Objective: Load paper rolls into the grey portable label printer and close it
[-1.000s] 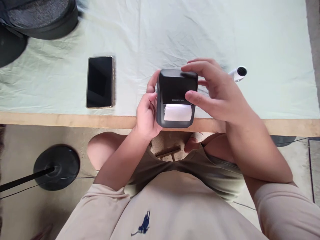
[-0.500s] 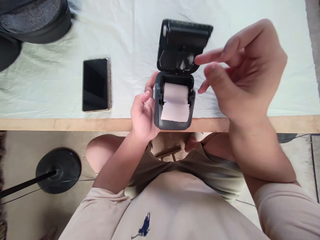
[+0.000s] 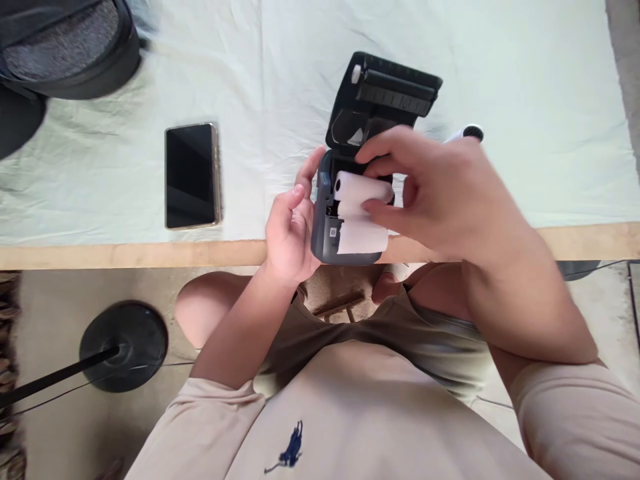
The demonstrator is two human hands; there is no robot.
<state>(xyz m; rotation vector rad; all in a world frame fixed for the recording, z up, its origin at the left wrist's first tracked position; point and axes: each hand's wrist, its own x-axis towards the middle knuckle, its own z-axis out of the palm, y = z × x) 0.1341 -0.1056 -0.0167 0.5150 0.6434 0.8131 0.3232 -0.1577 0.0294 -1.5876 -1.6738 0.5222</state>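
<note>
A small dark portable printer (image 3: 324, 247) rests at the table's front edge, its lid (image 3: 385, 100) swung up and back. My left hand (image 3: 295, 230) supports the printer along its left side, fingers behind and thumb up. My right hand (image 3: 430, 190) grips the white paper roll (image 3: 361, 189), thumb in front and fingers behind. The roll sits tilted at the compartment, its left end with a dark core showing. A loose end of paper hangs toward me over the printer's front. My right fingers hide the roll's right part.
To the left, a phone (image 3: 190, 175) lies on the pale cloth (image 3: 240, 80). Another white roll (image 3: 470, 133) with a dark core is partly hidden behind my right hand. A black padded object (image 3: 70, 47) sits at the far left. A wooden edge (image 3: 125, 257) borders the table.
My right hand has moved left and closed on the paper roll, which now tilts. The printer has turned slightly and shifted right. A second roll has come into view behind my hand.
</note>
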